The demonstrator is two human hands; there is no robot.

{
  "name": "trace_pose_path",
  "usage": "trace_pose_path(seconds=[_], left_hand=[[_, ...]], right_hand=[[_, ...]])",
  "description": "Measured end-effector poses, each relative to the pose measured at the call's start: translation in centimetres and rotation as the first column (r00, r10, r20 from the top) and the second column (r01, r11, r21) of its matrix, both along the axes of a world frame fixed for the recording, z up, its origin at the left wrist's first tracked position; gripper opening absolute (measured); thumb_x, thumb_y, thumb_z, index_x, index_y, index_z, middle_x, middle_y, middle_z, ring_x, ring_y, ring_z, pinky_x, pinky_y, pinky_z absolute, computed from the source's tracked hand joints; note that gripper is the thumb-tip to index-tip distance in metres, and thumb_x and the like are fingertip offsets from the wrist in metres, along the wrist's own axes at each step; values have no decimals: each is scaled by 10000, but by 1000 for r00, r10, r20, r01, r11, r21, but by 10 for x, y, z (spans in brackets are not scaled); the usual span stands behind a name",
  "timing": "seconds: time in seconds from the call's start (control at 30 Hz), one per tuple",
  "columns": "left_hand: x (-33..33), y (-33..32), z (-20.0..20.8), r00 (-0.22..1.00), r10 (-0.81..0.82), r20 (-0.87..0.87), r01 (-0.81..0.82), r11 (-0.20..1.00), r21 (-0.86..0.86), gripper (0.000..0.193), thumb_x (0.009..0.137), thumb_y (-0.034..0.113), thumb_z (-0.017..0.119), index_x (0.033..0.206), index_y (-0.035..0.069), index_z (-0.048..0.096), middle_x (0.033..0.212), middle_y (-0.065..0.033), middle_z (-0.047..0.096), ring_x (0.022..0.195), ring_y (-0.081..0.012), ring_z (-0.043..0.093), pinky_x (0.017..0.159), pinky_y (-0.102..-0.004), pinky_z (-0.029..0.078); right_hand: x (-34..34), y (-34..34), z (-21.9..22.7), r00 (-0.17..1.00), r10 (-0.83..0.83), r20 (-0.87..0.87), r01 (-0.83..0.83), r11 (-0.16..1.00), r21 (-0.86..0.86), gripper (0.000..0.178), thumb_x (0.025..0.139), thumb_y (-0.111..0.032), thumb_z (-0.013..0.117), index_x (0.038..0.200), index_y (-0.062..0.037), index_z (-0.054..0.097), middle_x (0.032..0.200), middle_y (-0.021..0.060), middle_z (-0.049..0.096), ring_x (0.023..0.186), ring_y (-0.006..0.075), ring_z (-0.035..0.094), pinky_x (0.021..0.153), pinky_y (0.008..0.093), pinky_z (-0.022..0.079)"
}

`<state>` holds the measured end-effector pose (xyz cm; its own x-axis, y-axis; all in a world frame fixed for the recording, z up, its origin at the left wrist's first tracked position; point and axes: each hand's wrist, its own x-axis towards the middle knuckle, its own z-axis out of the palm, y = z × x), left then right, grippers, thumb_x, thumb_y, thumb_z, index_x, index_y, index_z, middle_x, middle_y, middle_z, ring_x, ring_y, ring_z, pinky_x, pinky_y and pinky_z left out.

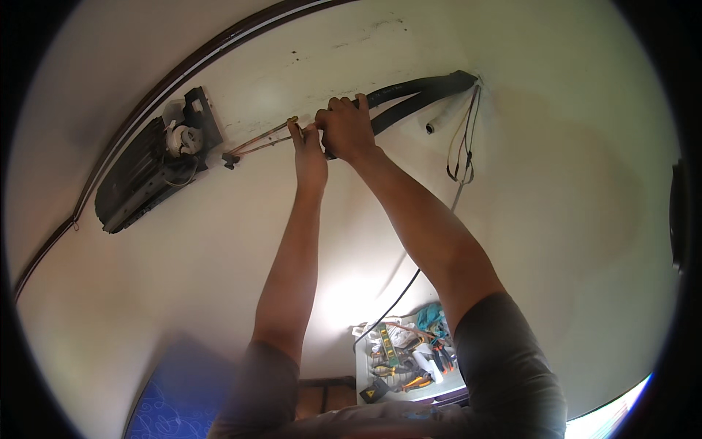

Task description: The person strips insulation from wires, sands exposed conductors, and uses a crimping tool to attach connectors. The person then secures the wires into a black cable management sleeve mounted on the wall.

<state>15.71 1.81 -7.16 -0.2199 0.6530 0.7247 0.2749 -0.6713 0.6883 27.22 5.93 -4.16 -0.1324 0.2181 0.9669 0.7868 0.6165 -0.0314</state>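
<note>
Both my arms reach up to the wall. My left hand (pixel 311 154) pinches the end of a thin copper pipe (pixel 267 134), where a brass fitting (pixel 292 120) shows at the fingertips. Right beside it, my right hand (pixel 347 130) is wrapped round the near end of a black foam-insulated pipe (pixel 387 93). A second black insulated pipe (pixel 402 110) runs just below, and both come together at the wall corner. Toward the left, the copper pipes lead to a black air-conditioner indoor unit (pixel 139 172) with its inner parts exposed. My fingers hide the exact joint between the pipes.
Loose wires (pixel 462 157) and a short pale pipe stub (pixel 439 123) hang near the corner. Below, a white tray (pixel 365 358) holds hand tools, with a green spirit level (pixel 387 345) and a teal cloth (pixel 433 320). A blue patterned surface (pixel 175 402) lies at lower left.
</note>
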Motion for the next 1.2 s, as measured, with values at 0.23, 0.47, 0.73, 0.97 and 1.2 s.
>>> trace_pose_path(seconds=[0.23, 0.47, 0.73, 0.97, 1.2], left_hand=[[-9, 15, 2, 993, -79, 90, 75, 996, 46, 783, 1146, 427, 472, 1751, 32, 170, 865, 12, 503, 780, -106, 447, 715, -273, 414], [-25, 20, 7, 943, 81, -323, -93, 995, -23, 794, 1151, 437, 378, 1757, 33, 61, 1725, -224, 373, 1380, -305, 574, 1046, -391, 489], [5, -4, 1, 999, -22, 44, 20, 999, 34, 665, 1154, 350, 427, 1718, 44, 253, 1606, -169, 478, 1434, -262, 506, 1169, -353, 399], [-13, 11, 3, 952, -253, 173, 249, 967, 47, 786, 1138, 394, 431, 1760, 36, 111, 1441, -164, 567, 1238, -215, 547, 1075, -344, 443], [-9, 10, 3, 999, -11, -36, 9, 999, -53, 721, 1128, 373, 401, 1737, 29, 224, 1439, -201, 569, 953, -192, 565, 779, -340, 510]], right_hand=[[0, 0, -1, 1000, 21, -3, -21, 1000, -14, 66, 943, -225, 769, 965, -223, 831, 1031, 35, 695, 1146, 219, 654, 1217, 565, 282], [-1, 1, -3, 1000, 10, -5, -10, 1000, -15, 87, 933, -185, 765, 963, -227, 835, 1002, 25, 692, 1110, 217, 662, 1199, 559, 309], [-1, 0, 2, 1000, 4, 16, -3, 998, -62, 102, 951, -234, 763, 1009, -226, 846, 1088, 55, 706, 1201, 228, 647, 1242, 606, 262], [-3, 0, 5, 1000, 25, -13, -26, 997, -66, 96, 957, -248, 761, 999, -220, 843, 1075, 59, 705, 1188, 231, 657, 1241, 606, 269], [-2, 1, 0, 999, 27, -39, -25, 999, 38, 65, 949, -198, 759, 927, -189, 820, 1005, 38, 686, 1111, 236, 659, 1202, 581, 314]])
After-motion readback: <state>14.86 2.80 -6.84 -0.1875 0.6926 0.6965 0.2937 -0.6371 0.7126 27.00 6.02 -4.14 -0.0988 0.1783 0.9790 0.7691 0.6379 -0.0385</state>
